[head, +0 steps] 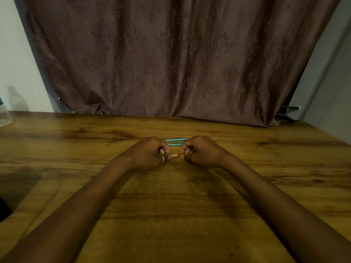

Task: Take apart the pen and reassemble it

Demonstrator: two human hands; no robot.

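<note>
An orange pen lies level between my two hands, just above the wooden table. Only a short stretch with a pale label shows between the fingers. My left hand, with a ring on one finger, pinches the pen's left end. My right hand pinches its right end. Both fists are closed and almost touch each other. Two blue pens lie side by side on the table just behind my knuckles, partly hidden by them.
A brown patterned curtain hangs behind the table's far edge. A clear plastic object sits at the far left edge. Bare wood stretches in front of and beside my forearms.
</note>
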